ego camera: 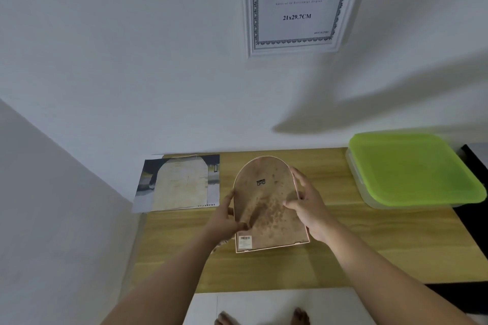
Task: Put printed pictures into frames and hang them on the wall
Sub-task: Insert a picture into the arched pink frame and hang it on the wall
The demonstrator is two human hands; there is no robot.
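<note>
An arch-shaped picture frame (266, 200) lies face down on the wooden table (343, 245), its brown spotted backing up, with a small metal hanger near the top and a barcode sticker at the lower left. My left hand (227, 219) grips its left edge, thumb on the backing. My right hand (306, 203) holds the right edge, thumb pressing the backing. To the left lie a printed picture (214, 182) and an arch-shaped cream insert (181, 182) on top of it. A white A4 frame (298, 2) hangs on the wall above.
A clear plastic box with a green lid (412, 166) stands at the table's right back. A wall corner closes the left side. The table's front edge is near me, with white floor and my bare feet (264, 318) below.
</note>
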